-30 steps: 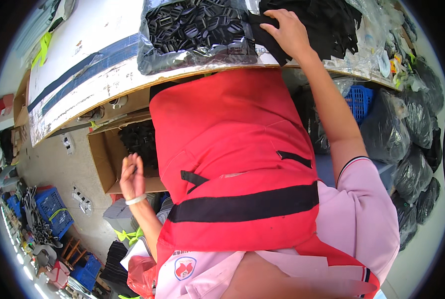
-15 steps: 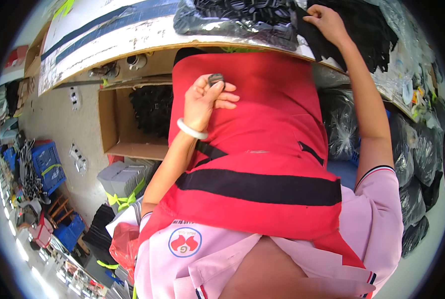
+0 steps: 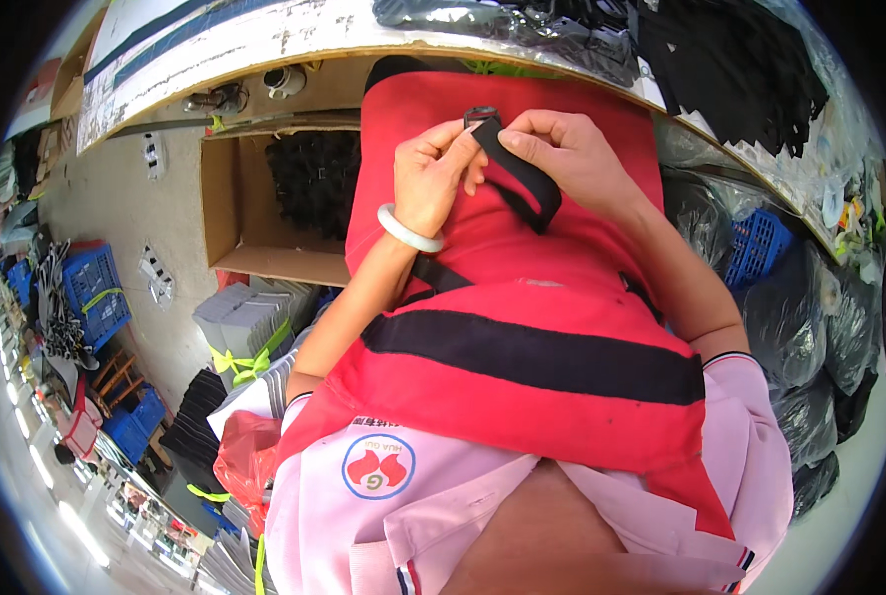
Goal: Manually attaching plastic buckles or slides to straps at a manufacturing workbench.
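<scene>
Head view: near side of the bench [image 3: 254, 45], left hand [image 3: 428, 183] pinches a black buckle [image 3: 480, 114]; right hand [image 3: 572, 159] grips a black webbing strap [image 3: 524, 172], likely light, limp, best held by its end.

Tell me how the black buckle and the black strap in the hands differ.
The buckle is a small, stiff-looking frame; the strap is a longer, flat band. The buckle looks straight-edged and keeps its shape, whereas the strap curves down and folds back under itself. Both are black and held between the left hand and right hand, above the red apron.
</scene>
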The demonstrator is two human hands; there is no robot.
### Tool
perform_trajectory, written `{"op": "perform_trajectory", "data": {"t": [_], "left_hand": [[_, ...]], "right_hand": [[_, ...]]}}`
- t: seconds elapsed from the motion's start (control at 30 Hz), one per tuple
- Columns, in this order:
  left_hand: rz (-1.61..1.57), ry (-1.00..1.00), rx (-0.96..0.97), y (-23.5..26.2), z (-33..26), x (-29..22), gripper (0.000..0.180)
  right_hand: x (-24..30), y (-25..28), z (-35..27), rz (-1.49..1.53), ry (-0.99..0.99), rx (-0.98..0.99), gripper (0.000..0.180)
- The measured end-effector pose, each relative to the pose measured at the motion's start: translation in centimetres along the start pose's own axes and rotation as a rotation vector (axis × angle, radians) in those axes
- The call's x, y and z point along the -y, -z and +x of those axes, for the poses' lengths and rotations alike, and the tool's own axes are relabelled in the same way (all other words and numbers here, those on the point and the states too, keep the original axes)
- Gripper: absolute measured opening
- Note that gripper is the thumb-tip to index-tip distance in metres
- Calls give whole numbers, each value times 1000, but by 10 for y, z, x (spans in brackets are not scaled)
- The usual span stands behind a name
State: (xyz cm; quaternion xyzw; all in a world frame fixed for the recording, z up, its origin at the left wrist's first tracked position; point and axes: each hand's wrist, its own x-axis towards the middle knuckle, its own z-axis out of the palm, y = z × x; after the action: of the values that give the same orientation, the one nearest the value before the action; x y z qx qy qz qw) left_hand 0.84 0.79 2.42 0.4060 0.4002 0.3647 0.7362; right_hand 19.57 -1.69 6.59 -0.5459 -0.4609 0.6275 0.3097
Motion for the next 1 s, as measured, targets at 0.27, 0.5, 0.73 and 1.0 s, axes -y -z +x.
{"op": "perform_trajectory", "data": {"t": [0.27,0.5,0.73,1.0], "left_hand": [[267,-209,-78,6,-8,10,18],[481,-354,-160,3,-6,10,14],[909,-647,-48,9,-8,10,16],[-452,318,144,25,-3,0,20]], "right_hand": [[-2,-13,2,319,-141,-20,21],[-15,-24,3,617,-128,-64,18],[-21,-21,5,567,-48,-92,25],[-24,-10,12,411,-65,-39,24]]}}
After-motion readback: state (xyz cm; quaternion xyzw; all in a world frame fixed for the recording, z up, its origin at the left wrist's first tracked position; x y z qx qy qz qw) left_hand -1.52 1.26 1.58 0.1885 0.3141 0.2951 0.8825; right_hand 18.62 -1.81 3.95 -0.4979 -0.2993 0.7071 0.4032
